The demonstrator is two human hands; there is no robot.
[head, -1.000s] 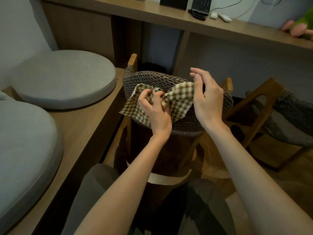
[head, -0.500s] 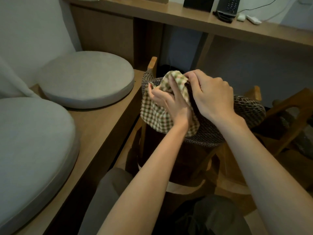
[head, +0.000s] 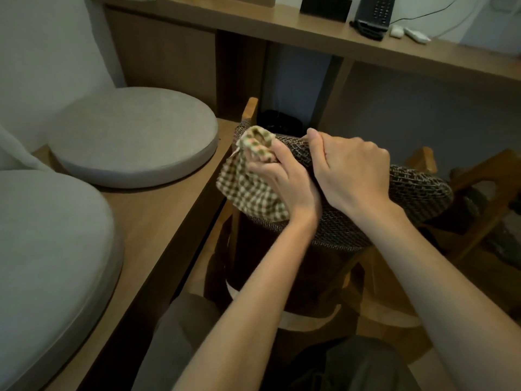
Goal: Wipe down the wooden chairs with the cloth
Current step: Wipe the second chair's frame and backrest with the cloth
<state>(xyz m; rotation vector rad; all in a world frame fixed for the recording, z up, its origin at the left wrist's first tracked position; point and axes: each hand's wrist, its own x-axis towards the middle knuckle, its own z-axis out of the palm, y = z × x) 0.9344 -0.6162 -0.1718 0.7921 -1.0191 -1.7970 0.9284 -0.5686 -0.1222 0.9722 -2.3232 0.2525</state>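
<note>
A green-and-cream checked cloth (head: 248,190) is bunched in my left hand (head: 284,179), pressed against the left end of a chair's woven backrest (head: 408,193). The cloth hangs down over the backrest's near face, just below the wooden post (head: 250,110) at the chair's left corner. My right hand (head: 349,170) rests curled over the top edge of the same backrest, touching my left hand; whether it pinches any cloth is hidden. A second wooden chair (head: 479,204) stands at the right.
A wooden bench (head: 158,221) at the left carries two round grey cushions (head: 135,134). A long wooden desk (head: 310,32) runs across the back with a telephone (head: 372,15) and a black box (head: 325,7). My knees (head: 180,334) are at the bottom.
The spread cloth has been gathered into a bunch and moved left along the backrest's top. My right hand closed over the backrest. The camera shifted closer.
</note>
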